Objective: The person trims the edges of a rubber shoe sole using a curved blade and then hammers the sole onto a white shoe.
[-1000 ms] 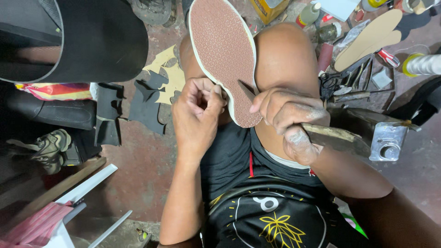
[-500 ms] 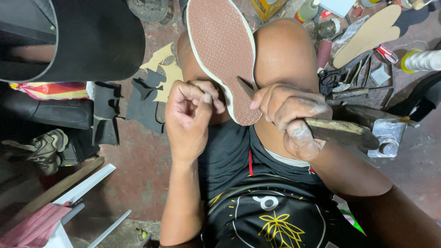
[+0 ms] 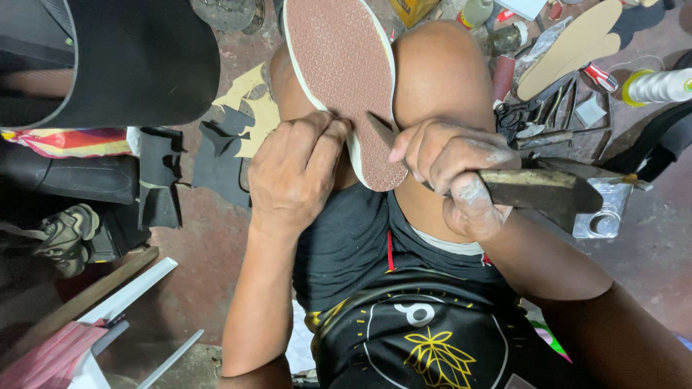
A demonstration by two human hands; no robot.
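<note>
A shoe with a reddish-brown patterned sole (image 3: 339, 72) and a white rim lies sole-up between my bare knees. My left hand (image 3: 295, 173) grips the sole's near left edge with the fingers curled over the rim. My right hand (image 3: 454, 173) is closed around the thick dark wooden handle (image 3: 540, 189) of a knife. Its blade (image 3: 378, 130) rests flat on the sole near the heel end, the tip pointing toward my left hand.
Dark and tan cut leather pieces (image 3: 223, 137) lie on the red floor to the left, beside a large black object (image 3: 137, 57). Tan insoles (image 3: 569, 43), scissors, tools, a thread spool (image 3: 659, 85) and a small metal box (image 3: 605, 212) lie at the right.
My left hand has slid from pinching near the heel to gripping the sole's left edge. The right hand with the knife has stayed on the heel end.
</note>
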